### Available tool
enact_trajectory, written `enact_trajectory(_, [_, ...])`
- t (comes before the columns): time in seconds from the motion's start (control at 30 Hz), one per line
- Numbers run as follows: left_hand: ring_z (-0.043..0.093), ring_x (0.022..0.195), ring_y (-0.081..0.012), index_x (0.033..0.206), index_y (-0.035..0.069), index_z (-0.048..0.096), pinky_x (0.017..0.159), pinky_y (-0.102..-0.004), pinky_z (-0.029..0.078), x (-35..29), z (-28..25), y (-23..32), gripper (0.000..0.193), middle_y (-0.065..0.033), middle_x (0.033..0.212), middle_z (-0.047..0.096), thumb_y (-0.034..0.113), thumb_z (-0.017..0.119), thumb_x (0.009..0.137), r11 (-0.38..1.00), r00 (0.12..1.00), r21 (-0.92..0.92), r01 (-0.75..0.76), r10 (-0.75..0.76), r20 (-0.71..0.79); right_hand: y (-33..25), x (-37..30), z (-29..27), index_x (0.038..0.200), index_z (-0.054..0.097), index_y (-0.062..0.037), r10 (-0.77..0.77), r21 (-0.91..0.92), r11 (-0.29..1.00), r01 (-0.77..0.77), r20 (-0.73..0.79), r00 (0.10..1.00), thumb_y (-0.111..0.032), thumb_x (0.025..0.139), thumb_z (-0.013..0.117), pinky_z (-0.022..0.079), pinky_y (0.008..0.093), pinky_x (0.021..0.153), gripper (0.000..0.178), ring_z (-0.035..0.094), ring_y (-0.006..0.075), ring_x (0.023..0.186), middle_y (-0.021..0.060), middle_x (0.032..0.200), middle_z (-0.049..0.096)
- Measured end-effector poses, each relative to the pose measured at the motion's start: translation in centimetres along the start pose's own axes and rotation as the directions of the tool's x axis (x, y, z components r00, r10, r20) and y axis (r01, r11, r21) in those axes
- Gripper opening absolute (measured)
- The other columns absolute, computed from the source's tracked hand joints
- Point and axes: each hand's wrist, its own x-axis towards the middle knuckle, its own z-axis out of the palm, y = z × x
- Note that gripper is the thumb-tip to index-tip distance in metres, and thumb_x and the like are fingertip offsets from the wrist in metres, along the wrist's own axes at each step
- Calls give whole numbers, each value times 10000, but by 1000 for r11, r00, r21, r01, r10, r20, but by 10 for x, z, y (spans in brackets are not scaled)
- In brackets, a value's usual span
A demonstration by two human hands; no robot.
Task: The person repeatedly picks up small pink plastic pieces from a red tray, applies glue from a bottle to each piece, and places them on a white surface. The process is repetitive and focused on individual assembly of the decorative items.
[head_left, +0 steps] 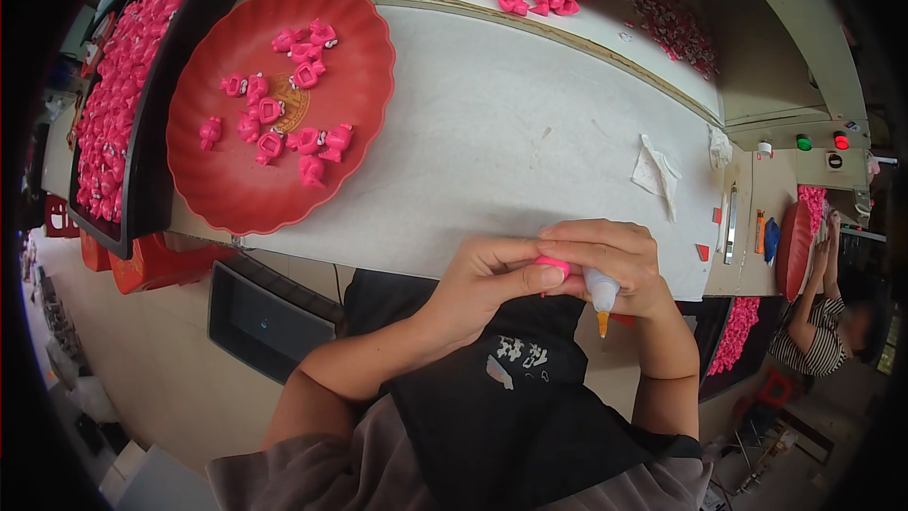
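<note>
Pink plastic figurine part (553, 267) sat just lower right of frame centre, pinched by left hand (484, 276); right hand (626, 257) gripped white squeeze bottle (601, 286). Steady pressure, nozzle (602, 324) kept clear, seemed best.

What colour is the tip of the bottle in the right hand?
The bottle tip is amber-orange, seen best in the head view.

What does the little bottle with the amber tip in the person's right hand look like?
The small bottle looks like pale, cloudy plastic, tapering to a slim amber nozzle. The right hand holds it, and the fingers hide its other end. The nozzle points toward the picture's lower edge and touches nothing visible. What is inside cannot be made out.
</note>
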Motion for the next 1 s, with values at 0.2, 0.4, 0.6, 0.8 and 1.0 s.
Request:
enact_trajectory(0.2, [604, 913, -177, 1017, -52, 597, 833, -262, 462, 0, -4, 1, 225, -141, 945, 632, 89, 549, 849, 996, 1000, -88, 2, -1, 15, -2, 6, 1, 918, 639, -25, 36, -20, 999, -35, 40, 999, -167, 621, 744, 512, 267, 547, 346, 628, 212, 698, 100, 900, 624])
enact_trajectory(0.4, [604, 918, -180, 1026, -54, 592, 838, -265, 462, -2, -6, 4, 230, -146, 950, 630, 85, 546, 849, 997, 1000, -72, -5, 7, 29, 1, 6, 4, 925, 638, -29, 19, -17, 1000, -18, 41, 999, -169, 615, 750, 516, 265, 553, 357, 632, 214, 707, 101, 897, 626])
enact_trajectory(0.6, [604, 924, -184, 1034, -61, 582, 834, -262, 464, -3, -8, 7, 232, -147, 952, 630, 79, 537, 854, 998, 999, -47, -29, 31, 40, 2, 8, 6, 926, 639, -32, 3, 1, 1000, -3, 25, 1000, -152, 614, 751, 524, 263, 565, 352, 636, 212, 715, 102, 908, 624])
enact_trajectory(0.8, [606, 904, -176, 994, -66, 584, 809, -256, 469, 3, -10, 12, 198, -125, 980, 612, 36, 569, 826, 955, 981, 226, -192, 189, 36, 2, 1, 17, 960, 627, -33, 129, 75, 990, -120, -130, 983, -59, 640, 728, 520, 254, 577, 337, 622, 191, 740, 113, 990, 591])
enact_trajectory(1.0, [582, 921, -153, 1018, -36, 527, 787, -254, 478, 7, -16, 5, 229, -97, 968, 572, 8, 595, 804, 900, 957, 330, -285, 286, 48, -2, -5, 28, 989, 610, -28, 152, 35, 988, -148, -278, 949, -13, 645, 721, 522, 253, 590, 361, 604, 193, 806, 136, 991, 574])
